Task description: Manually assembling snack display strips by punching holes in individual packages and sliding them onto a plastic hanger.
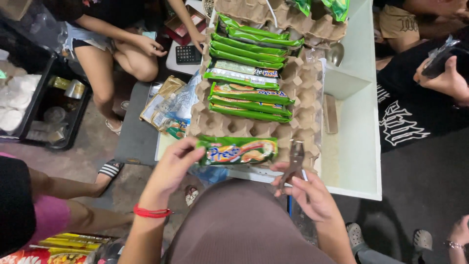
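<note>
Head view: left hand [171, 168] grips one end of a green biscuit packet [238, 150], held above the egg tray [303, 93] of matching packets [246, 80]. Right hand [310, 193] clasps pliers [294, 161] just beside it.

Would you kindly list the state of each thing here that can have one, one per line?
Left hand: gripping the end of a green snack packet, which looks sealed and lies flat.
Right hand: closed around pliers, jaws shut, pointing up.
Row of green packets: lying overlapped on the egg tray.
Calculator: lying face up.
Spoon: lying bowl-up on the white table.
</note>
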